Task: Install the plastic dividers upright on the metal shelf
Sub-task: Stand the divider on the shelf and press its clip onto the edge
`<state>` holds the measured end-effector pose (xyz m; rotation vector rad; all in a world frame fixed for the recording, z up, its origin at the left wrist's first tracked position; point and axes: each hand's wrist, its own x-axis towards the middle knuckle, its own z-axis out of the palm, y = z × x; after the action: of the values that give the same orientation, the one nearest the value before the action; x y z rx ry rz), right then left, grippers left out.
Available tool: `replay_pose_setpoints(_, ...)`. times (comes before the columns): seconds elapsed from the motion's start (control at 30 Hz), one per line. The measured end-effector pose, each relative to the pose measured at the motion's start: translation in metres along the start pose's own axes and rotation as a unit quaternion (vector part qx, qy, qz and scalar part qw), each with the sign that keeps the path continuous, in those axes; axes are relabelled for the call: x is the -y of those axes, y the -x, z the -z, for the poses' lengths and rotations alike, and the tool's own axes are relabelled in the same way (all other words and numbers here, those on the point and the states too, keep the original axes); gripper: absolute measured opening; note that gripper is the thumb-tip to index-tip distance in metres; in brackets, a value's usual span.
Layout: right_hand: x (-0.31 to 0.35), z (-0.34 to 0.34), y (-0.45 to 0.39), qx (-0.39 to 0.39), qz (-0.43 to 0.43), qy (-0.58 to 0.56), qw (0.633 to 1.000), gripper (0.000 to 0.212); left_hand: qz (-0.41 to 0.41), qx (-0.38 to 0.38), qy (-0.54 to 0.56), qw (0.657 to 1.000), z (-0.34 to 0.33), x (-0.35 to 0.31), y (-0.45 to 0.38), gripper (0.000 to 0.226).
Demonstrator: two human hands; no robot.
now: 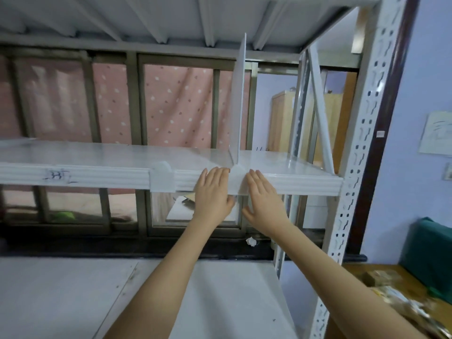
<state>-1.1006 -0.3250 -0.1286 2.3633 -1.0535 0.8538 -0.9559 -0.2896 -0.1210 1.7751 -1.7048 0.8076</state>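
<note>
A thin white plastic divider [239, 99] stands upright on the white metal shelf [97, 155], right of centre, seen nearly edge-on. Its rounded front clip [236, 178] hangs over the shelf's front rail. My left hand [213, 192] lies flat against the rail just left of that clip, fingers pointing up. My right hand [264, 194] lies flat just right of it, fingers together. Both palms press the rail beside the clip and hold nothing. A second translucent clip [162, 176] sits on the rail further left; no upright panel shows above it.
A perforated white upright post [362, 148] frames the shelf's right end. A lower white shelf board [73, 294] lies beneath my arms. Behind the rack are window bars and a pink dotted curtain [176, 101]. A wooden table with a green bag [428, 255] stands at right.
</note>
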Motion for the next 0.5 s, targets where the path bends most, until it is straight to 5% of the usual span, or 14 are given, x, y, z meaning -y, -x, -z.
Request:
replay_pose_setpoints(0.27, 0.022, 0.047, 0.002, 0.105, -0.093, -0.031, 0.99, 0.069, 0.061, 0.163, -0.046, 0.984, 0.051, -0.022, 0.002, 0.076)
replay_pose_setpoints(0.5, 0.043, 0.102, 0.002, 0.119, -0.136, -0.002, 0.984, 0.055, 0.052, 0.151, -0.074, 0.984, 0.094, -0.023, 0.017, 0.056)
